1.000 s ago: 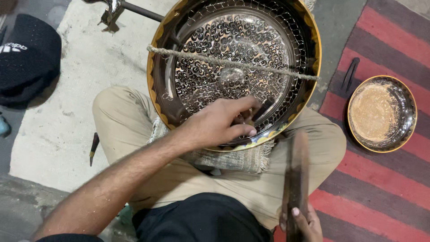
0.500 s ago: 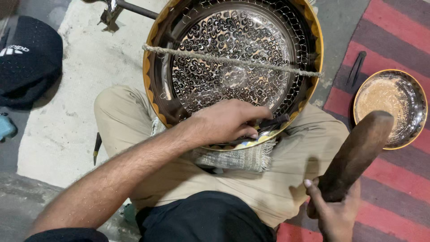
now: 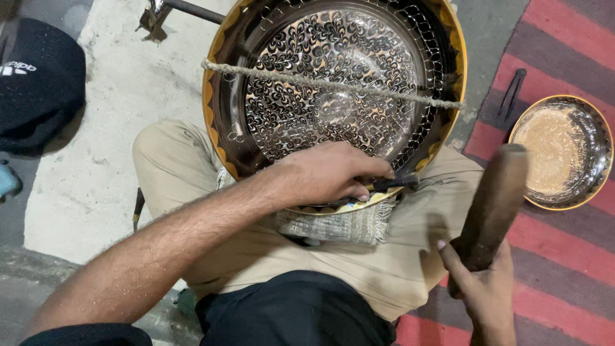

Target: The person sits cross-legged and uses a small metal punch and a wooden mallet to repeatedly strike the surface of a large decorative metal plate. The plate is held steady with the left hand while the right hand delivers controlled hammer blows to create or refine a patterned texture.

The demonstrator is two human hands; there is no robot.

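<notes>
Big tray: a large round metal tray (image 3: 333, 83) with a fine black pattern and a gold rim stands tilted on the person's lap, its lower edge resting on a folded grey cloth (image 3: 339, 225).
Rope: a thin rope (image 3: 333, 84) runs across the face of the tray from rim to rim.
Left hand: the left hand (image 3: 327, 174) lies on the lower rim of the tray, fingers pressed together around a small dark chisel (image 3: 392, 183) whose tip lies at the rim.
Right hand: the right hand (image 3: 482, 285) is closed around the lower end of a thick dark wooden mallet (image 3: 494, 205), which is raised and blurred, apart from the chisel.
How the tray handles: I judge it stiff and rather heavy, smooth and slippery on the polished face; the thin decorated surface can dent or scratch easily. The best hold seems to be at the rim, with the cloth under it against sliding.
Around: a small metal bowl (image 3: 560, 150) with a gold rim sits on a red striped mat (image 3: 564, 269) to the right; a black cap (image 3: 38, 83) lies on the floor to the left.
</notes>
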